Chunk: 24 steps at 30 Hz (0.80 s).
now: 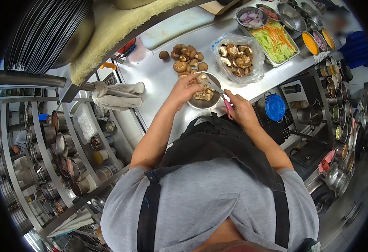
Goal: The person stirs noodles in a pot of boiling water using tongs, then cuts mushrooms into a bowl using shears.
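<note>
My right hand (239, 108) is closed on the pink handles of a pair of scissors (227, 107), whose blades reach left over a metal bowl (201, 108). My left hand (184, 91) is pinched at the bowl's left edge, holding a shiitake mushroom (202, 78) against the blades. Cut brown-and-white mushroom stems (207, 94) lie in the bowl. Beyond it, a pile of whole shiitake mushrooms (185, 54) rests directly on the steel counter. To the right stands an opened clear plastic bag (256, 77) filled with more mushrooms, pale undersides partly showing.
A white cutting board (177, 27) lies at the counter's back left. At the back right are a tray of shredded vegetables (274, 42), a bowl of sliced onion (251, 18) and several other containers. A cloth (119, 93) hangs at left; a blue lid (275, 106) sits at right.
</note>
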Available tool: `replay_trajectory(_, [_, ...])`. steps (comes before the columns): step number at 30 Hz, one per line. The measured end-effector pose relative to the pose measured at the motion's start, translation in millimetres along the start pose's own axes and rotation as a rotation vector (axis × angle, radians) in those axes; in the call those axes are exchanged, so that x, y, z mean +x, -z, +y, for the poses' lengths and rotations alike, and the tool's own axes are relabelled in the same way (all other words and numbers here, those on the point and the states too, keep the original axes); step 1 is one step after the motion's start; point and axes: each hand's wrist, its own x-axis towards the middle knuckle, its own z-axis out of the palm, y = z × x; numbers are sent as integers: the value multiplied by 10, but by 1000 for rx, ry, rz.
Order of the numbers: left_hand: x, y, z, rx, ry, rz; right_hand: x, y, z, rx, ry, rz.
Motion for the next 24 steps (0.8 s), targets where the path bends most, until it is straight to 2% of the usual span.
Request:
replay_trajectory(8, [106,-189,-279,128,31,0,-65,-9,33,21,-14,-98])
replay_trajectory(10, [73,-168,-231,63,212,-15,-117,-40,125,72,-12,-182])
replay_trajectory(15, [122,-122,-560,89,289,-22,-239,-261,423,141,66,-185])
replay_trajectory(20, [80,-133,-601,128,340,1,-244,-150,325,133,122,-210])
replay_trajectory(22, [49,-125,-483,129,281,146,-263,-121,299,142,-27,-222])
replay_trajectory(23, [50,-102,-455,127,280,148,-266,-95,281,140,-24,-225])
replay_trajectory(24, [55,-67,-433,64,236,165,-264,-63,258,220,-172,-247])
